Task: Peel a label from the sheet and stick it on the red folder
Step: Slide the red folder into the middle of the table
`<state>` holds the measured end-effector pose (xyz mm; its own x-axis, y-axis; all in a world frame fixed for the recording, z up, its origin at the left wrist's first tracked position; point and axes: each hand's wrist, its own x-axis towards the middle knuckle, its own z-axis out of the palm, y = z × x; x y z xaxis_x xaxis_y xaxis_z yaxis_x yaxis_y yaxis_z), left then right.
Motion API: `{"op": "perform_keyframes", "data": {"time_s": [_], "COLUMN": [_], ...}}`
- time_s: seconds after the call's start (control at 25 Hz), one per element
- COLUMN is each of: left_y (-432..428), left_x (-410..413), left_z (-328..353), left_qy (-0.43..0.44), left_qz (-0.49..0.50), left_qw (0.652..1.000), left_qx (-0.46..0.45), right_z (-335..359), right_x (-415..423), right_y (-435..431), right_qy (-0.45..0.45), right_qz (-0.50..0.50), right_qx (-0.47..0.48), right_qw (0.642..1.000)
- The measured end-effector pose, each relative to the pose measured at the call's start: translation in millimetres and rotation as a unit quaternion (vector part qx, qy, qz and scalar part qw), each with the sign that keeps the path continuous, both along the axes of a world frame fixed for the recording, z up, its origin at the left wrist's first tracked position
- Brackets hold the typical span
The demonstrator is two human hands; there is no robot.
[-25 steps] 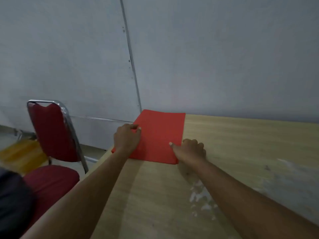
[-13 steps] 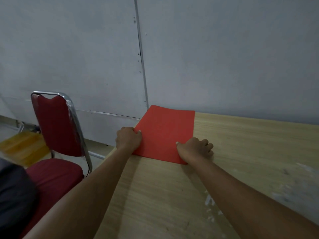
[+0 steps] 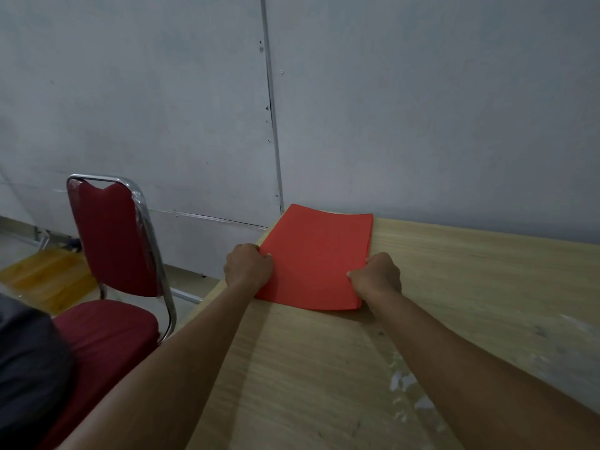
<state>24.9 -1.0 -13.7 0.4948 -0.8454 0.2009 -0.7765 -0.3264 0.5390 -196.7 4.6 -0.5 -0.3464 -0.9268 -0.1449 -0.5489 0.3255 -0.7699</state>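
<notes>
Two bare forearms reach from the near edge across a pale wood-grain bench (image 3: 324,384), whose near right part carries white scuffed patches. At the near left, off the bench, a dark cloth-covered shape fills the corner, and just past it stands a red padded chair (image 3: 110,254) with a chrome frame, its back toward the wall.

Farther along, both hands meet the red folder (image 3: 316,254), which lies flat on the bench at its far left corner, its far edge close against the wall. The left hand (image 3: 248,264) sits at the folder's left edge, fingers (image 3: 264,256) curled together and clamped on that edge, thumb on the red surface. The right hand (image 3: 376,276) sits at the folder's right edge near the near right corner, fingers (image 3: 352,275) likewise curled and gripping the edge, knuckles up. The folder's near edge seems to rise a little off the bench between the hands, though that is hard to tell.

Beyond everything rises a grey panelled wall (image 3: 422,108) with a vertical seam (image 3: 271,108) running down to the folder's far left corner.
</notes>
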Motion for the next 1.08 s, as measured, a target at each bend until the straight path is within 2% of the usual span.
{"op": "perform_keyframes", "data": {"time_s": [0.24,0.4,0.52,1.08], "left_y": [11,19,29,101], "left_x": [-7,-25,-52,-195], "left_z": [-2,2,4,2], "left_qy": [0.027,0.046,0.046,0.042], "left_qz": [-0.006,-0.022,-0.022,-0.134], "left_qw": [1.000,0.998,0.997,0.990], "left_qx": [-0.008,0.034,0.054,0.023], "right_z": [-5,-5,-6,-9], "right_x": [-16,-43,-66,-209], "right_y": [9,29,45,133], "right_qy": [0.024,0.064,0.084,0.093], "right_qz": [0.010,0.029,0.027,-0.031], "right_qx": [-0.021,-0.038,-0.041,-0.053], "right_qw": [0.999,0.997,0.995,0.994]}}
